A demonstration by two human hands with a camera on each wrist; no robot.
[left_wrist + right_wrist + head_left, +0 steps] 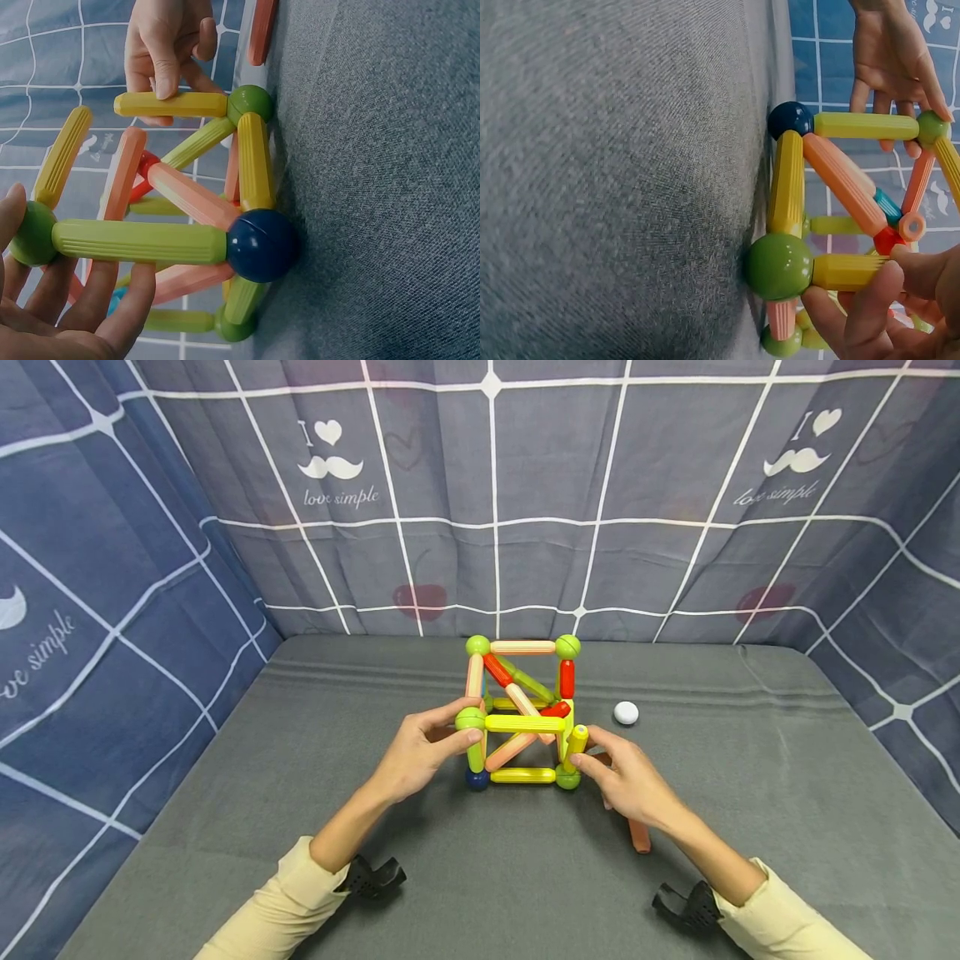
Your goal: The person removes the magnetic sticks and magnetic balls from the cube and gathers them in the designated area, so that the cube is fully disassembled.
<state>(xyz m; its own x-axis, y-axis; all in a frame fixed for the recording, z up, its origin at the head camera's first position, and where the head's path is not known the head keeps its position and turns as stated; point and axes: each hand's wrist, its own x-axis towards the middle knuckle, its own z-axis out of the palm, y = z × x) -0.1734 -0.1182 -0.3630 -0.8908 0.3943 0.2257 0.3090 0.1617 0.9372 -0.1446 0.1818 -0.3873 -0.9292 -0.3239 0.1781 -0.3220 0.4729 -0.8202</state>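
the right hand (628, 778) is partly hiding an orange stick (640, 836) in the head view. the left wrist view's edge is cutting off the left hand (71, 326).

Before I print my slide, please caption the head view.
The left fingers hold a green ball while the right fingers pinch a yellow stick on a ball-and-stick frame.

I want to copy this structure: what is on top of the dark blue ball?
A lime stick stands on the dark blue ball, with a green ball at its upper end; an orange stick slants up beside it. The sticks' ends hide the ball's surface beneath them.
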